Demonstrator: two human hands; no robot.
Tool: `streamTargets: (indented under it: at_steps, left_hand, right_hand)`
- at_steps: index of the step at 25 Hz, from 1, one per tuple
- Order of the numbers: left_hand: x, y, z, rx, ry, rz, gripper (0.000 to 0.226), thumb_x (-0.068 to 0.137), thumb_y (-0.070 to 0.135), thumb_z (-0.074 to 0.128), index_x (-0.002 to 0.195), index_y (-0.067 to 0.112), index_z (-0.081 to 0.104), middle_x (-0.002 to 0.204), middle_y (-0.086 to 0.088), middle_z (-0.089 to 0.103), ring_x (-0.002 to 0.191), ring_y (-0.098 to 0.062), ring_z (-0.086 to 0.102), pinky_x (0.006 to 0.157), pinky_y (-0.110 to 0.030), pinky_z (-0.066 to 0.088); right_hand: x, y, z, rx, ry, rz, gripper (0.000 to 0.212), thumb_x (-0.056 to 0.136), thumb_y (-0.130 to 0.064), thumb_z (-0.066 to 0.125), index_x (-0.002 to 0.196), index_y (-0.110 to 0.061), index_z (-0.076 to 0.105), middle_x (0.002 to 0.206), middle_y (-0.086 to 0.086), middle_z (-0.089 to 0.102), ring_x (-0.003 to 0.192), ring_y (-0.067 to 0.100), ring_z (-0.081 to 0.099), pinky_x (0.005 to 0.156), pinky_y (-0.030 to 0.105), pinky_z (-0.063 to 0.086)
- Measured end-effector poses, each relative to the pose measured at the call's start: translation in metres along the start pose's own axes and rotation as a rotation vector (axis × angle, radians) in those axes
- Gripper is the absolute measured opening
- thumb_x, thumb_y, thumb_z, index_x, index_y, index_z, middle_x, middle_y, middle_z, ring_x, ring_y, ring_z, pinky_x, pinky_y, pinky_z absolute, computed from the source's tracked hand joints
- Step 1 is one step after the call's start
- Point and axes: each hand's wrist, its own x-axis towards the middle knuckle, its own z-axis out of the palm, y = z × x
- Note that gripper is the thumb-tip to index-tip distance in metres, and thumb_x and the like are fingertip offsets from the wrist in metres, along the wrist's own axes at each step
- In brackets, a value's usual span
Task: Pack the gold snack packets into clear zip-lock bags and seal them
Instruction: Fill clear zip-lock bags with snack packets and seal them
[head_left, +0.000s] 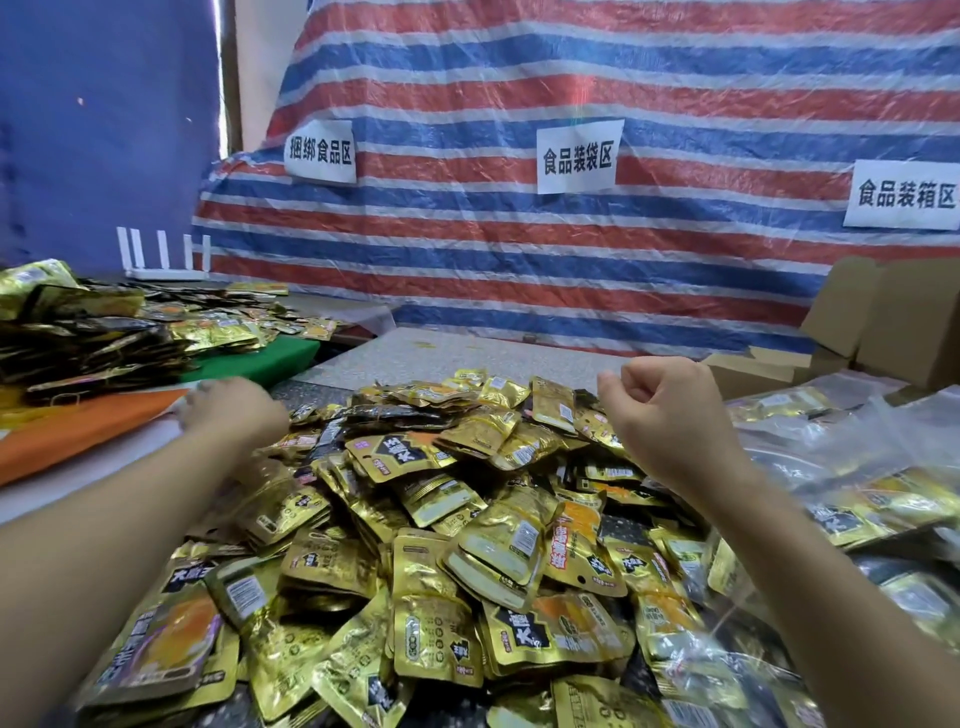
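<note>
Over the heap of gold snack packets (467, 519) on the tabletop (457, 353), the left hand (228, 410) reaches away, blurred, grip unreadable; the right hand (660, 410) hovers clenched, empty. Filled zip-lock bags (857, 499) lie right. Gathering aligned packets should ease bagging.

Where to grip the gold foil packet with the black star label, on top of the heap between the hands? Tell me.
Pinch the gold foil packet with the black star label by its raised far edge, coming from above with the right hand. It lies flat and uppermost, so only its rim is free.
</note>
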Motion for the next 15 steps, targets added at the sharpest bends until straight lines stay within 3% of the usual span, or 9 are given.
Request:
streamTargets:
  at_steps: [2, 5, 8, 13, 15]
  left_hand:
    - [0.012, -0.019, 0.009, 0.033, -0.107, -0.056, 0.068, 0.095, 0.046, 0.045, 0.142, -0.002, 0.040, 0.149, -0.024, 0.038, 0.134, -0.040, 0.039, 0.111, -0.043, 0.036]
    - [0.008, -0.025, 0.018, -0.022, -0.275, 0.024, 0.047, 0.102, 0.026, 0.041, 0.140, -0.002, 0.045, 0.149, -0.018, 0.042, 0.136, -0.030, 0.041, 0.108, -0.031, 0.034]
    - [0.002, -0.023, 0.024, -0.077, -0.185, 0.053, 0.032, 0.098, 0.015, 0.050, 0.123, -0.003, 0.060, 0.129, -0.021, 0.060, 0.121, -0.035, 0.056, 0.093, -0.034, 0.046]
    - [-0.004, -0.028, 0.024, 0.023, -0.123, 0.050, 0.026, 0.097, 0.020, 0.050, 0.113, 0.005, 0.062, 0.108, -0.010, 0.065, 0.105, -0.028, 0.062, 0.084, -0.033, 0.052]
    - [-0.004, -0.028, 0.022, -0.003, -0.108, 0.062, 0.024, 0.096, 0.031, 0.057, 0.103, 0.009, 0.062, 0.104, -0.008, 0.066, 0.101, -0.027, 0.062, 0.081, -0.032, 0.053]
  right_hand:
    - [-0.001, -0.001, 0.000, -0.003, -0.025, 0.004, 0.049, 0.094, -0.014, 0.061, 0.052, 0.000, 0.039, 0.046, 0.005, 0.036, 0.044, 0.014, 0.029, 0.047, 0.040, 0.037]
    - [-0.003, -0.003, 0.001, 0.002, -0.060, 0.015, 0.050, 0.095, -0.016, 0.060, 0.052, -0.005, 0.039, 0.046, 0.003, 0.037, 0.045, 0.015, 0.031, 0.048, 0.045, 0.041]
    - [-0.003, -0.004, 0.002, 0.007, -0.078, 0.015, 0.050, 0.095, -0.017, 0.060, 0.052, -0.005, 0.039, 0.047, 0.003, 0.038, 0.045, 0.015, 0.031, 0.048, 0.045, 0.041]
    - [-0.004, -0.003, 0.004, -0.009, -0.112, 0.032, 0.049, 0.096, -0.019, 0.059, 0.055, 0.000, 0.041, 0.048, 0.005, 0.038, 0.046, 0.016, 0.032, 0.050, 0.047, 0.042]
    - [-0.005, -0.003, 0.004, -0.008, -0.124, 0.036, 0.049, 0.096, -0.020, 0.059, 0.056, 0.001, 0.041, 0.048, 0.005, 0.039, 0.047, 0.017, 0.033, 0.051, 0.048, 0.042]
